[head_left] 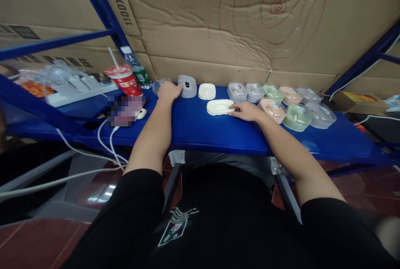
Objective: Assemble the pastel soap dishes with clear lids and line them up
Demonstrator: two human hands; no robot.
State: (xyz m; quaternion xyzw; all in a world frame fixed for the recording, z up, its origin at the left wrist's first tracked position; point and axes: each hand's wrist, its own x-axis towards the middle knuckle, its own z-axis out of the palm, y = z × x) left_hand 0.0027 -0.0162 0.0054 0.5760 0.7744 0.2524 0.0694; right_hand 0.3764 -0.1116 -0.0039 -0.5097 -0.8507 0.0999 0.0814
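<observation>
My right hand (245, 111) pinches the right end of a cream oval plastic tray (218, 107), which is low over the blue tabletop. At the back left, my left hand (169, 91) is closed over the edge of a clear plastic lid (158, 86); its fingertips are mostly hidden. The left thumb points toward a grey plastic case (188, 87) with a dark oval opening, standing on its side. Between the hands, farther back, sits a cream squarish plastic dish (207, 91).
Several lidded boxes, such as a green one (297, 117) and a peach one (272, 110), fill the right side. A red paper cup (128, 81), a water bottle (137, 69), a phone (128, 110) and white cables (104, 135) are at left. Cardboard (193, 23) backs the blue table (225, 137).
</observation>
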